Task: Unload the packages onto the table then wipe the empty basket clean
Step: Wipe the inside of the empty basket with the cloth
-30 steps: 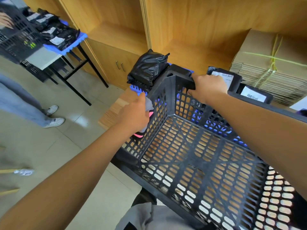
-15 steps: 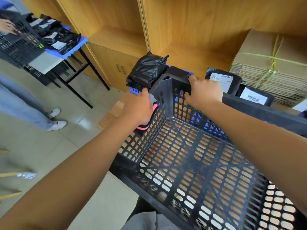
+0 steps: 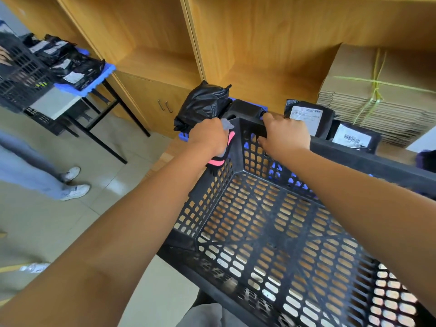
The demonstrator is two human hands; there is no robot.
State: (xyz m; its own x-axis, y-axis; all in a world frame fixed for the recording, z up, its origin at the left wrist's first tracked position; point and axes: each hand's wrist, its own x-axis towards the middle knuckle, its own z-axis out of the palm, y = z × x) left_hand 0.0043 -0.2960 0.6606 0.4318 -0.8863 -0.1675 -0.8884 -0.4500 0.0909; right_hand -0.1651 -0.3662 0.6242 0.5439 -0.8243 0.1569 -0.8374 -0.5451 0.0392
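Unloading looks done — basket (image 3: 271, 232) is empty and tilted toward the camera, packages (image 3: 306, 116) lie on the surface behind it, left hand (image 3: 208, 135) grips a cloth (image 3: 227, 128) at the far corner, right hand (image 3: 284, 135) clamps the rim — wiping left.

The black mesh basket (image 3: 271, 232) is bare inside, open from above. Its far corner at 12 o'clock is crowded: a black bagged package (image 3: 203, 105) touches the rim at 11, two labelled packages (image 3: 306, 114) lie behind the wall at 1. The cardboard stack (image 3: 377, 95) blocks 2 o'clock; the floor (image 3: 59, 227) at 9 is open.
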